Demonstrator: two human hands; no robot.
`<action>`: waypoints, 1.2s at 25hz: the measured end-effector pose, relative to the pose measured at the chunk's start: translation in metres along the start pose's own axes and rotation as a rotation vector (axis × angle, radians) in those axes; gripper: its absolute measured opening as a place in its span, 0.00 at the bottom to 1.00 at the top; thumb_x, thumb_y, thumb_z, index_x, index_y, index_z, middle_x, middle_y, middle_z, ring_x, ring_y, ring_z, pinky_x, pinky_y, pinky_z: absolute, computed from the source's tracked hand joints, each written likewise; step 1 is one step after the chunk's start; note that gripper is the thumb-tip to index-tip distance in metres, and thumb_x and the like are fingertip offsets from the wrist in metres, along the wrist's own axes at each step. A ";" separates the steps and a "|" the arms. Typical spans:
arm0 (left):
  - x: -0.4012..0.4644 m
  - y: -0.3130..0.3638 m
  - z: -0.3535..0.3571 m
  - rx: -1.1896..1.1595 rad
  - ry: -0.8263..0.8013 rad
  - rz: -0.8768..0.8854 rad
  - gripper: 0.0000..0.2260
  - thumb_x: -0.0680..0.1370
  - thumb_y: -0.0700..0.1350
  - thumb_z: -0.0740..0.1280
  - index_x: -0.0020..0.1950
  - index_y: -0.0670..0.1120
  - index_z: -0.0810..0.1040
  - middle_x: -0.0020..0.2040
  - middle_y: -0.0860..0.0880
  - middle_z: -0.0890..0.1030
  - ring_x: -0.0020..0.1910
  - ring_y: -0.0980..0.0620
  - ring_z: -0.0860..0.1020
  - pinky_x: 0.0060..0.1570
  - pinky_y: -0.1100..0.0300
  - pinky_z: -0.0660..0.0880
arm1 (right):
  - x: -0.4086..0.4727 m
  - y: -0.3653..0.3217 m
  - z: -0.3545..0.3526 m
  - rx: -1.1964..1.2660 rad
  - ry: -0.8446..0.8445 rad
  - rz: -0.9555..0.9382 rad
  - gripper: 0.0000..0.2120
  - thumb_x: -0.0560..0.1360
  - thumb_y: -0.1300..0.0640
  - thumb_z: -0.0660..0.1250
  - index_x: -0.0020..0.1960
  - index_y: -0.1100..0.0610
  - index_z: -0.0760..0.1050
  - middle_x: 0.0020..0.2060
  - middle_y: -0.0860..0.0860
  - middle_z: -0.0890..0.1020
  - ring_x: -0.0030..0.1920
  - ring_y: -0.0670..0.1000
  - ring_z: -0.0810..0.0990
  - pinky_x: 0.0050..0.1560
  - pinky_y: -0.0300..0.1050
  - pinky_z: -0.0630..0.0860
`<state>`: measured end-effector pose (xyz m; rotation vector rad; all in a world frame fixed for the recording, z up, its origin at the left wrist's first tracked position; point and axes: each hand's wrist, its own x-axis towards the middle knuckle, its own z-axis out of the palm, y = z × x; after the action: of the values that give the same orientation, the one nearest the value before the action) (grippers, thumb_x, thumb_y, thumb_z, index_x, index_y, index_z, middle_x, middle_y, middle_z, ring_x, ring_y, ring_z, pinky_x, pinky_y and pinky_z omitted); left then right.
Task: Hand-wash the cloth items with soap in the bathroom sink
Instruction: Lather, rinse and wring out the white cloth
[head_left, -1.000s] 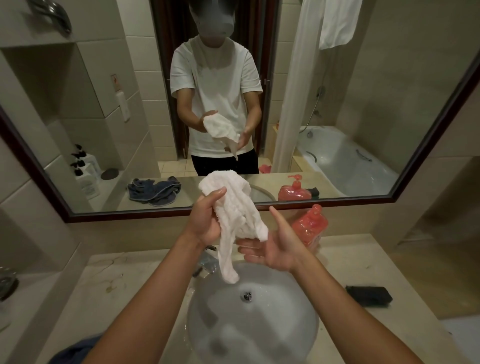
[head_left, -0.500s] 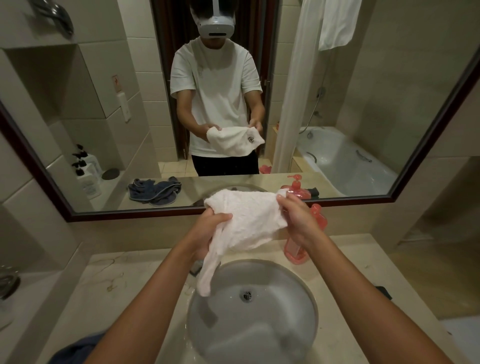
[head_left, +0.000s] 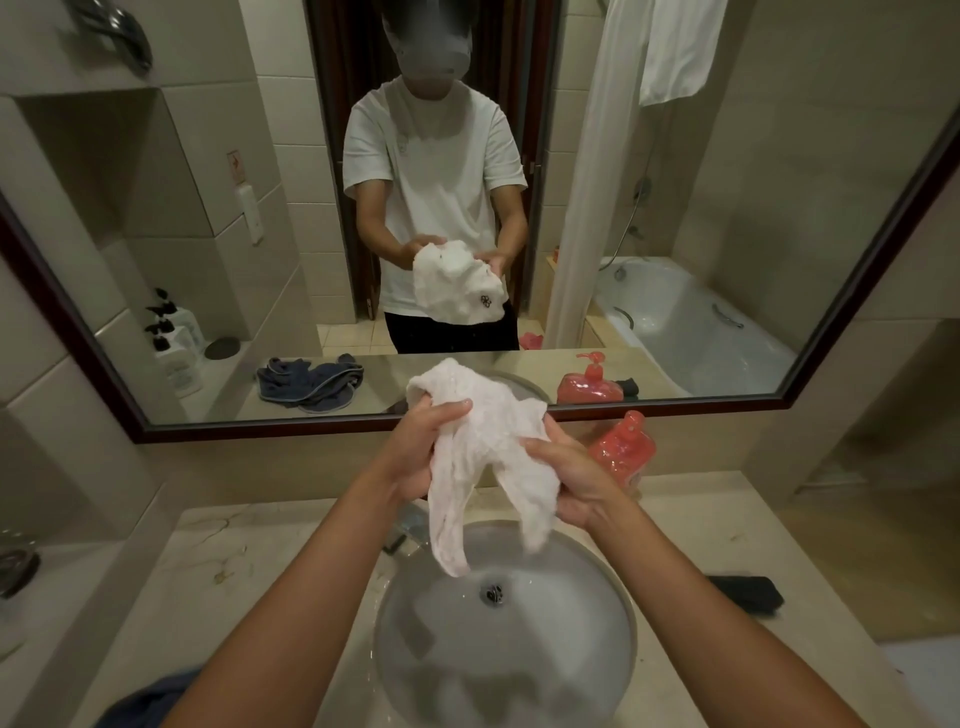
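I hold a white cloth above the round white sink. My left hand grips its upper left part, with fingers curled over the fabric. My right hand grips the cloth's right side. Two ends of the cloth hang down toward the drain. A red soap pump bottle stands on the counter behind my right hand. The tap is mostly hidden behind the cloth and my left arm.
A dark blue cloth lies at the counter's near left edge. A black object lies on the counter to the right. The large mirror spans the wall behind. A metal dish sits on the ledge at far left.
My right hand went from open beneath the cloth to gripping it, first spreading it wide, then drawing it back in. The cloth is bunched between both hands, its ends hanging lower.
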<state>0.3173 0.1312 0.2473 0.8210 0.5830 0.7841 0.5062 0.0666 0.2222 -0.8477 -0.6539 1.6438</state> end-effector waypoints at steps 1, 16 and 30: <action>0.000 0.001 -0.004 0.050 0.048 0.007 0.18 0.81 0.38 0.66 0.70 0.37 0.71 0.61 0.35 0.81 0.58 0.37 0.82 0.53 0.45 0.82 | 0.001 -0.005 -0.002 -0.001 0.038 -0.028 0.29 0.72 0.69 0.70 0.72 0.58 0.69 0.63 0.66 0.79 0.59 0.66 0.82 0.54 0.62 0.82; 0.005 -0.013 -0.044 -0.075 0.349 -0.032 0.14 0.79 0.44 0.70 0.61 0.37 0.79 0.57 0.37 0.84 0.56 0.38 0.83 0.55 0.44 0.81 | 0.012 -0.028 -0.045 -0.034 0.503 -0.170 0.13 0.77 0.65 0.70 0.61 0.61 0.77 0.54 0.64 0.84 0.53 0.63 0.85 0.51 0.61 0.82; 0.006 -0.017 -0.039 0.022 0.357 -0.001 0.10 0.84 0.36 0.60 0.64 0.39 0.76 0.55 0.39 0.84 0.51 0.41 0.85 0.41 0.51 0.83 | 0.003 -0.029 -0.060 -0.184 0.647 -0.174 0.04 0.83 0.55 0.64 0.52 0.51 0.78 0.53 0.57 0.84 0.52 0.57 0.84 0.54 0.55 0.81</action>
<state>0.2997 0.1448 0.2109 0.7042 0.9098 0.9327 0.5710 0.0758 0.2095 -1.3357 -0.4050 1.0689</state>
